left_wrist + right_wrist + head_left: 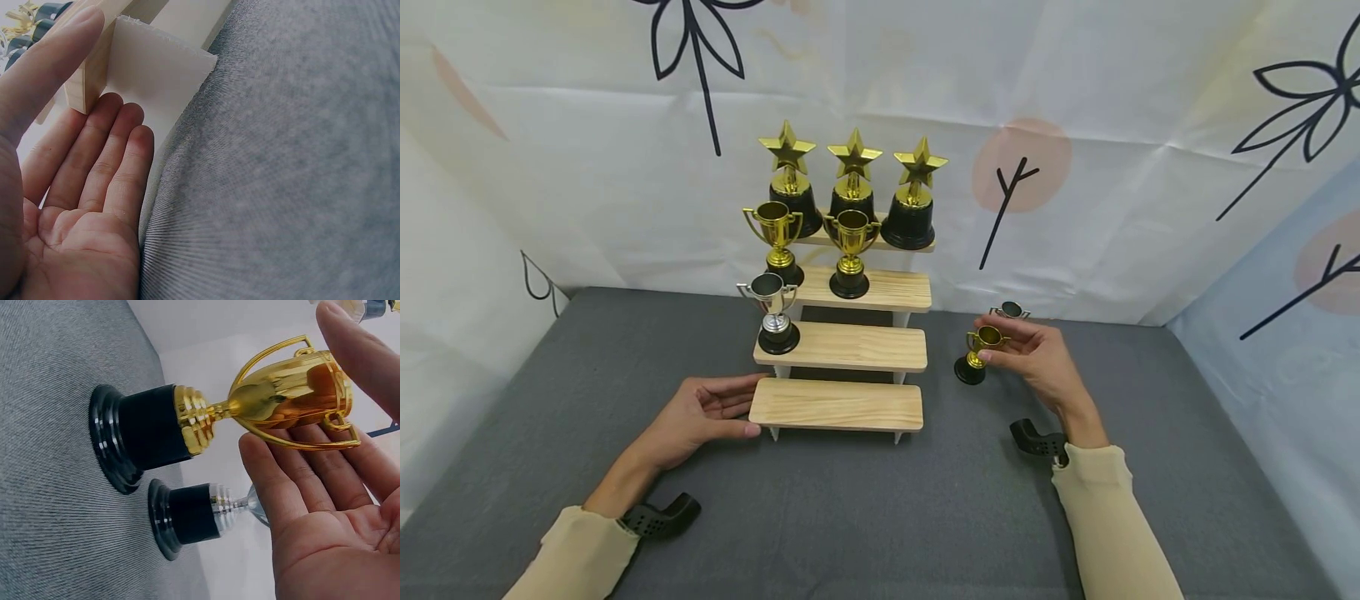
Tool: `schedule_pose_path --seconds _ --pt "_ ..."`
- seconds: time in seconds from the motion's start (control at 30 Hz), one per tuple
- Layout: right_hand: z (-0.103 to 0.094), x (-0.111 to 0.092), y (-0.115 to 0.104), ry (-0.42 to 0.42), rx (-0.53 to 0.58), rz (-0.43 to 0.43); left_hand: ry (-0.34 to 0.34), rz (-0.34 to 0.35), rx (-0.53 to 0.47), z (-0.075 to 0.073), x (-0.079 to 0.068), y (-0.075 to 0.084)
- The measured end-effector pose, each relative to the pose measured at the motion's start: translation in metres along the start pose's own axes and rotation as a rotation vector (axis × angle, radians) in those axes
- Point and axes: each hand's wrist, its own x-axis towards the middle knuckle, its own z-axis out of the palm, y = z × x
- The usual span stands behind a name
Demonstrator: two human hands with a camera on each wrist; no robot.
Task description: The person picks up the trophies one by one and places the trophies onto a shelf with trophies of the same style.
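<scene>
On the right side of the grey table, a small gold cup trophy [975,360] with a black base stands at my right hand [1030,354]. In the right wrist view, my fingers [281,481] lie extended beside the gold cup [275,394], and the thumb is apart from it on the other side. A silver cup trophy [200,512] stands behind, mostly hidden by the hand in the head view. My left hand [707,417] is at the left end of a wooden tiered stand [838,404]. Its straight fingers reach beside the lowest step and white leg [156,69].
Three gold star trophies [917,196] stand on the top step. Two gold cups [852,258] are on the step below, and a silver cup [775,312] sits at the left of the following one. White patterned fabric [887,67] hangs behind the table.
</scene>
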Motion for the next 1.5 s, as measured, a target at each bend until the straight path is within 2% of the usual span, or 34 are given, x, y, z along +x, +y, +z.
schedule_pose_path --seconds 0.2,0.4,0.6,0.73,0.97,1.23,1.5 --pt "0.001 0.001 0.006 -0.001 -0.012 0.041 -0.002 0.001 -0.001 0.000 0.001 0.000" --pt "0.002 0.002 0.011 0.003 -0.101 0.106 0.001 -0.002 0.001 0.000 0.001 0.000" --pt "0.002 0.003 0.017 0.001 -0.134 0.135 0.008 -0.009 0.008 0.000 0.000 0.000" --pt "0.001 0.003 0.023 0.001 -0.148 0.136 0.007 -0.009 0.004 0.000 0.000 0.000" --pt "-0.001 0.003 0.032 -0.048 -0.087 0.138 0.006 -0.010 0.005 0.001 0.000 0.001" --pt "-0.001 0.003 0.035 -0.053 -0.073 0.133 0.002 -0.009 0.001 0.000 0.000 0.001" --pt "-0.002 0.004 0.039 -0.044 -0.118 0.104 0.001 0.012 -0.004 0.001 0.000 -0.001"
